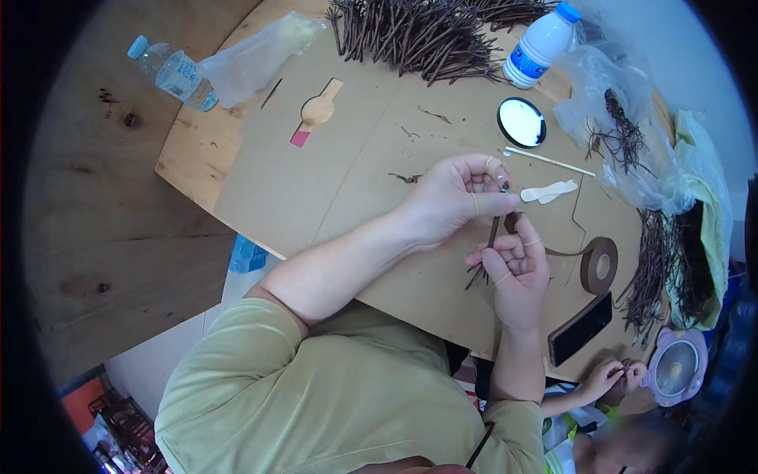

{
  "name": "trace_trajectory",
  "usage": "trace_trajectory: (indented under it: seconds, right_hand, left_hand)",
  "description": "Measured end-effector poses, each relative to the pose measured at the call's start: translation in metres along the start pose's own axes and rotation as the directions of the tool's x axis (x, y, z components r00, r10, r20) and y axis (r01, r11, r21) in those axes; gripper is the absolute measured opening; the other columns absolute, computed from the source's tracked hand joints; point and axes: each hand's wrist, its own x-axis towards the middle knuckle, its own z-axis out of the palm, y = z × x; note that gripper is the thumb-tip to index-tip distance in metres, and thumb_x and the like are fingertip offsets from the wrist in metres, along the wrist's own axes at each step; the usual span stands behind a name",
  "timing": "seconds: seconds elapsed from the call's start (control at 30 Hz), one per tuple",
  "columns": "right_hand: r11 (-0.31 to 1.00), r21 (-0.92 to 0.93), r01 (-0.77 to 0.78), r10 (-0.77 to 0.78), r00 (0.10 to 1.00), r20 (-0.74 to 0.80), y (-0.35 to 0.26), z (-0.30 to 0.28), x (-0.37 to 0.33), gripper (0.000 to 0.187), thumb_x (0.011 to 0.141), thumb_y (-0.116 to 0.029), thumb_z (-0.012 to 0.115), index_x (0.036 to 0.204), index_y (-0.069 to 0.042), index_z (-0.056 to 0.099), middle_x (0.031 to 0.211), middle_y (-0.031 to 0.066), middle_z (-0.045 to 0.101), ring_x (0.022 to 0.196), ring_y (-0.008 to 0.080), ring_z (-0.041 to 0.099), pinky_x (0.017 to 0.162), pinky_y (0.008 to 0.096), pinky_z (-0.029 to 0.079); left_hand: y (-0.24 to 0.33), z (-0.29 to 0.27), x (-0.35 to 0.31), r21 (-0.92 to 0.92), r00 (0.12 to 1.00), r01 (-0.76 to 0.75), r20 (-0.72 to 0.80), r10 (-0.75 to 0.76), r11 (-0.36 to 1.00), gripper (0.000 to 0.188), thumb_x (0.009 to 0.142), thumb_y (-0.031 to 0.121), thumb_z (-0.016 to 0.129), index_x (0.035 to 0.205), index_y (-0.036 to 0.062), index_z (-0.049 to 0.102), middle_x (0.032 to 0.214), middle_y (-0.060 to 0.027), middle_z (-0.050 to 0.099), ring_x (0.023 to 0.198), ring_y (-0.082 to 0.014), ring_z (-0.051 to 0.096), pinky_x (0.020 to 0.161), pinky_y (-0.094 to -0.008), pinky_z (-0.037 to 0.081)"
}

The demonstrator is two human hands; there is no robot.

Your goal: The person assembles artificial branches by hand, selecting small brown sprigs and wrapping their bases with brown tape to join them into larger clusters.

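Observation:
My left hand (450, 197) pinches the upper tip of a thin brown twig-like stem (494, 231) between thumb and fingers. Lower on the same stem, the fingers of my right hand (521, 276) are closed around it. Its branched lower end pokes out beside the right thumb. From a brown tape roll (591, 272) standing to the right, a strip of brown tape (562, 253) runs to the right hand. Pale bands circle some of my fingers. What exactly sits at the stem's tip is too small to tell.
Stem bundles (410, 35) lie at the far edge of the cardboard (332, 189). Right of my hands are a round dish of white stuff (521, 122), a thin stick (550, 161), flat wooden spatulas (549, 191), a phone (580, 329) and a small fan (677, 365). Another person's hands (606, 378) are at lower right.

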Motion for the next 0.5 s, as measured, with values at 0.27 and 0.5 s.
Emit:
trace_trajectory:
  seconds: [0.27,0.5]
  right_hand:
    - [0.996,0.083,-0.011,0.006,0.998,0.062,-0.0020,0.0002,-0.0022,0.054,0.081,0.007,0.049,0.130,0.003,0.027,0.086,0.0142,0.058,0.075,0.0215,0.061,0.069,0.0278,0.049]
    - [0.992,0.108,-0.070,0.058,0.993,0.107,-0.0066,-0.0004,-0.0004,0.052,0.081,0.006,0.047,0.129,0.004,0.027,0.084,0.0143,0.059,0.074,0.0225,0.062,0.069,0.0291,0.050]
  left_hand:
    - [0.0030,-0.0020,0.0000,0.026,0.999,0.015,0.038,-0.016,1.000,0.018,0.072,-0.004,0.064,0.079,0.0080,0.054,0.079,0.0052,0.050,0.068,-0.0005,0.046,0.064,-0.0162,0.040]
    - [0.0035,-0.0043,-0.0001,-0.005,0.997,0.030,0.074,-0.030,1.000,0.017,0.071,-0.004,0.065,0.079,0.0070,0.054,0.077,0.0039,0.052,0.068,-0.0020,0.049,0.064,-0.0176,0.042]
